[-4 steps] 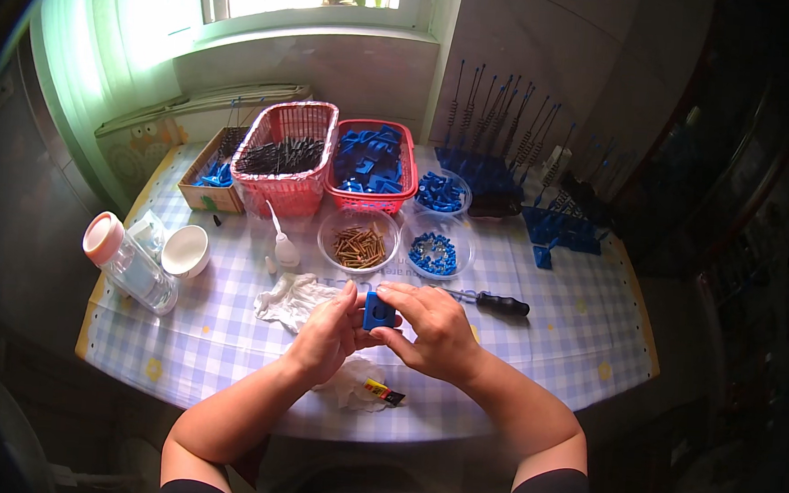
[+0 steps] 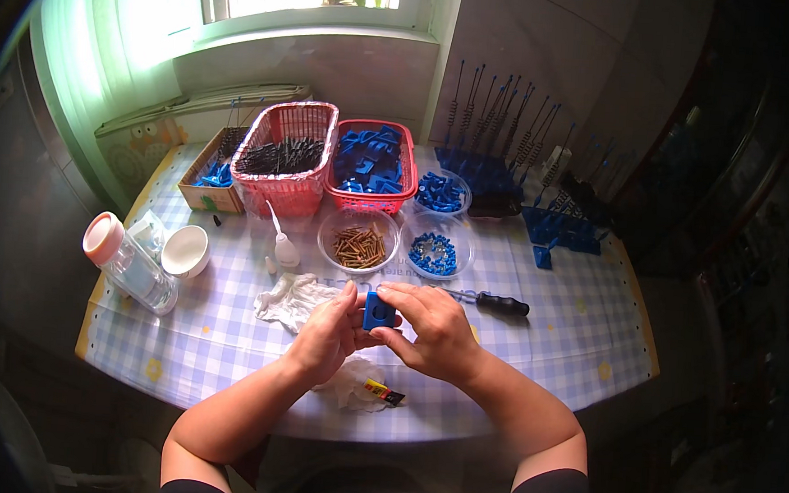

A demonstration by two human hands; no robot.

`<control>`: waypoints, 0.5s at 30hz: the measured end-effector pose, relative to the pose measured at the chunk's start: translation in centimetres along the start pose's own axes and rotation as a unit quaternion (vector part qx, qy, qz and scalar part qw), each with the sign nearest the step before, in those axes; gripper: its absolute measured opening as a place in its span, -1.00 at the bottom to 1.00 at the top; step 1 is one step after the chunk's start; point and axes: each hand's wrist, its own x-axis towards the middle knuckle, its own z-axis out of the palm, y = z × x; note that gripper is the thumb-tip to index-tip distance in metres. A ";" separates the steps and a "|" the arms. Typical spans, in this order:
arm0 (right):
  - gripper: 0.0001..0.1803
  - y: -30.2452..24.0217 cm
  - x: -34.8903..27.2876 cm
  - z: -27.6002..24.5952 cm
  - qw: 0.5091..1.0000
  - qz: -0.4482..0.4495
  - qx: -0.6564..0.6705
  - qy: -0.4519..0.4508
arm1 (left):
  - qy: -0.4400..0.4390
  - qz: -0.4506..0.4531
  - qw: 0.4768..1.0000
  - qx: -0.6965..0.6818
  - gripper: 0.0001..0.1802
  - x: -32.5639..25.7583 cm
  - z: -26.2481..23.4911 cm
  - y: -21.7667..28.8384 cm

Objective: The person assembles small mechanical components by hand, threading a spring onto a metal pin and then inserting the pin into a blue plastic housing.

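Between my two hands, above the front of the table, is a small blue plastic block (image 2: 378,311) with a dark curved opening in its face. My left hand (image 2: 328,335) grips it from the left, fingers behind it. My right hand (image 2: 434,332) closes on its right side, fingers on the top and thumb low. Beneath my hands a crumpled white tissue (image 2: 347,387) lies with a small yellow-and-black tube (image 2: 385,392) on it. Left of them is a bunched white cloth (image 2: 287,301). A black-handled screwdriver (image 2: 503,305) rests to the right.
Behind my hands stand bowls of brass-coloured screws (image 2: 358,246), blue-and-silver pieces (image 2: 433,253) and blue parts (image 2: 441,192). Red baskets (image 2: 370,203) fill the back. A bottle (image 2: 131,267), white cup (image 2: 185,252) and squeeze bottle (image 2: 284,248) stand left. Blue bases with spring rods (image 2: 563,230) line the right.
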 end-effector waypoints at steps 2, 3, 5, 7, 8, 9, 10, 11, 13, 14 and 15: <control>-0.49 0.0 0.0 0.0 1.000 0.000 0.001 0.000 | 0.001 0.003 1.000 0.004 -0.36 0.0 0.0 0.0; -0.49 0.0 0.0 0.0 1.000 0.001 0.001 0.000 | 0.001 0.003 1.000 0.004 -0.36 0.0 0.0 0.0; -0.49 0.0 0.0 0.0 1.000 0.002 0.002 0.000 | 0.002 0.003 1.000 0.007 -0.35 0.0 0.0 -0.1; -0.49 0.0 0.0 0.0 1.000 0.006 0.006 -0.003 | 0.004 0.001 1.000 0.010 -0.35 0.0 0.0 0.0; -0.49 0.0 0.0 0.0 1.000 0.006 0.006 -0.003 | 0.006 -0.001 1.000 0.013 -0.35 0.0 0.0 0.0; -0.49 0.0 0.0 0.0 1.000 0.005 0.006 -0.001 | 0.006 -0.001 1.000 0.013 -0.35 0.0 0.0 0.0; -0.49 0.0 0.0 0.0 1.000 0.004 0.006 0.000 | 0.007 -0.001 1.000 0.015 -0.35 0.0 0.0 0.0; -0.49 0.0 0.0 0.0 1.000 0.004 0.006 0.000 | 0.008 0.000 1.000 0.017 -0.35 0.0 0.0 0.0; -0.49 0.1 0.0 0.1 1.000 0.004 0.006 -0.001 | 0.008 -0.001 1.000 0.016 -0.35 0.0 0.0 0.0; -0.49 0.1 0.0 0.1 1.000 0.004 0.006 -0.001 | 0.008 -0.001 1.000 0.015 -0.34 0.0 0.0 -0.1; -0.49 0.1 0.0 0.1 1.000 0.004 0.006 -0.001 | 0.008 -0.001 1.000 0.015 -0.34 0.0 0.0 -0.1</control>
